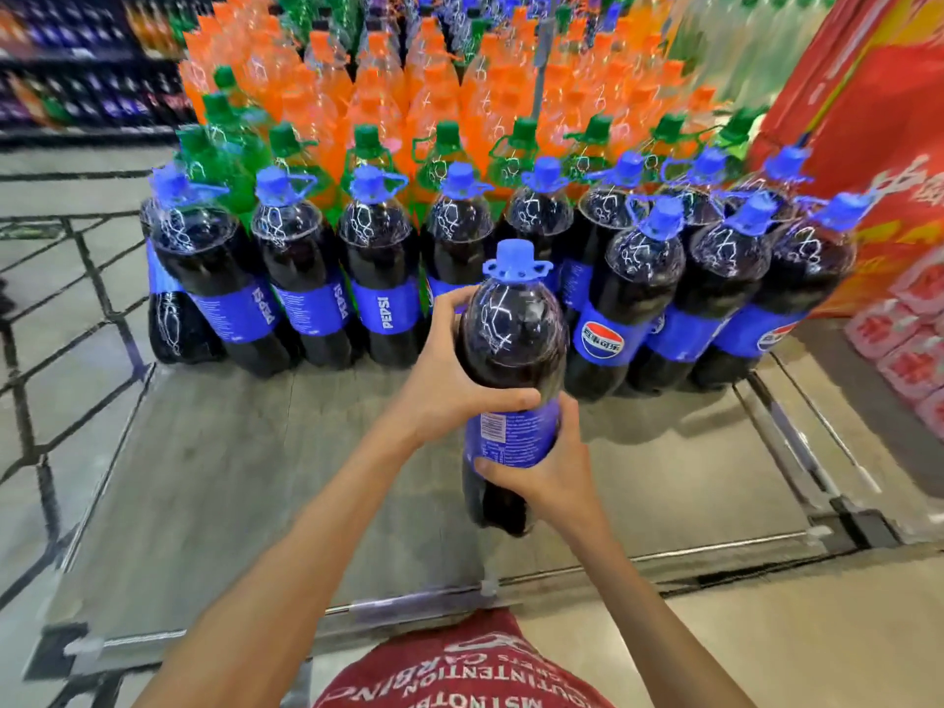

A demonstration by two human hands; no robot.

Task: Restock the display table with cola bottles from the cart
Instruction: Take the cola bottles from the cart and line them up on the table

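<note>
Both hands grip one cola bottle [511,344] upright above the grey worktop [230,477]: left hand [449,370] round its shoulder, right hand [546,467] on its label. A cola row [378,278] stands beyond, orange bottles [378,84] farther back.

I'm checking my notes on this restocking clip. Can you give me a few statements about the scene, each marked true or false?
1. The left hand and the right hand both grip one cola bottle. True.
2. Its cap is green. False: it is blue.
3. The right hand holds the bottle at its label, lower than the left hand. True.
4. The held bottle lies flat on the display table. False: it is held upright.
5. Orange bottles stand behind the cola row. True.
</note>
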